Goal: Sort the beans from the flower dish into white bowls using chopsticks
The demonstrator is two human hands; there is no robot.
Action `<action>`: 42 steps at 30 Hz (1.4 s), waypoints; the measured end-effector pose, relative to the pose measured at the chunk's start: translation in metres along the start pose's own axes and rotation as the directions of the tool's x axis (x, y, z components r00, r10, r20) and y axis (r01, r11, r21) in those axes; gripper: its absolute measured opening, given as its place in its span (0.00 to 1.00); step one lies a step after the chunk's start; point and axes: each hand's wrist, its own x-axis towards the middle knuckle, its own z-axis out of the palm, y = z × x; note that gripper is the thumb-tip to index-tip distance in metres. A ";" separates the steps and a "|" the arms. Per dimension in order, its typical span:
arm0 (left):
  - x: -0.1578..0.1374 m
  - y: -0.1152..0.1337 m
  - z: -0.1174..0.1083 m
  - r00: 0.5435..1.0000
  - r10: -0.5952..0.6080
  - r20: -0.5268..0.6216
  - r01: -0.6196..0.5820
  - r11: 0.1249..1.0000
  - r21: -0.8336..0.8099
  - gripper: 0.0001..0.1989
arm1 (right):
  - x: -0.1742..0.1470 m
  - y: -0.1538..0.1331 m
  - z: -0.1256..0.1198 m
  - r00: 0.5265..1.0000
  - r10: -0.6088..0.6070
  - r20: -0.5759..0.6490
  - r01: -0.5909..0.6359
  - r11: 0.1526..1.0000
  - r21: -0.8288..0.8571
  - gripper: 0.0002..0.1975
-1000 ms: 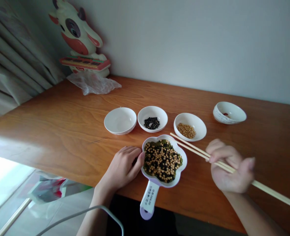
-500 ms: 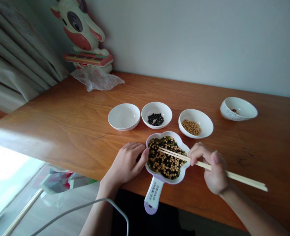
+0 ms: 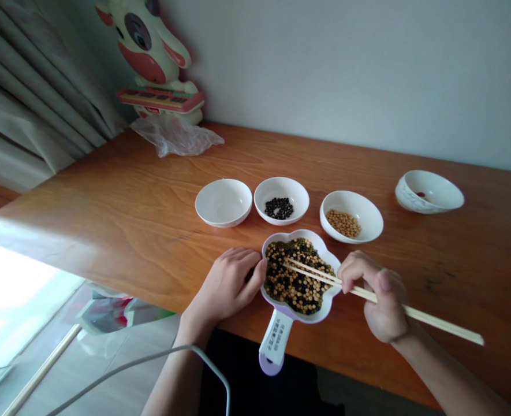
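A flower-shaped, long-handled white and lilac scoop holds mixed yellow, black and green beans. My left hand lies at its left side, thumb and fingertips closed against the rim. In my right hand is a pair of wooden chopsticks, slanting leftward over the scoop. Their tips are slightly apart among the beans; no bean clearly sits between them. Behind the scoop stand a white bowl with nothing visible inside, a bowl of black beans and a bowl of yellow beans.
Farther right is a patterned white bowl with a few small reddish bits. A clear plastic bag lies before a cow-shaped toy keyboard at the back left. A grey cable crosses in front of my left forearm.
The chopstick tips have parted slightly over the beans. The whole view has shifted a little, so things appear slightly farther right. Both hands keep their places by the scoop.
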 end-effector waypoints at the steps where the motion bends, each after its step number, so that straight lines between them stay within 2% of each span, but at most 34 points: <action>1: 0.000 0.000 0.000 1.000 0.000 0.001 0.000 1.000 0.001 0.18 | 0.000 0.000 0.000 1.000 0.002 -0.004 -0.002 1.000 0.006 0.30; 17: 0.000 0.001 0.000 1.000 -0.001 -0.003 0.001 1.000 -0.015 0.18 | 0.000 -0.001 0.003 0.998 0.050 -0.040 -0.049 0.998 0.039 0.31; 42: 0.001 0.000 0.001 1.000 -0.011 0.007 0.011 1.000 -0.024 0.18 | -0.001 0.007 0.002 0.996 0.084 -0.030 -0.081 0.992 0.098 0.30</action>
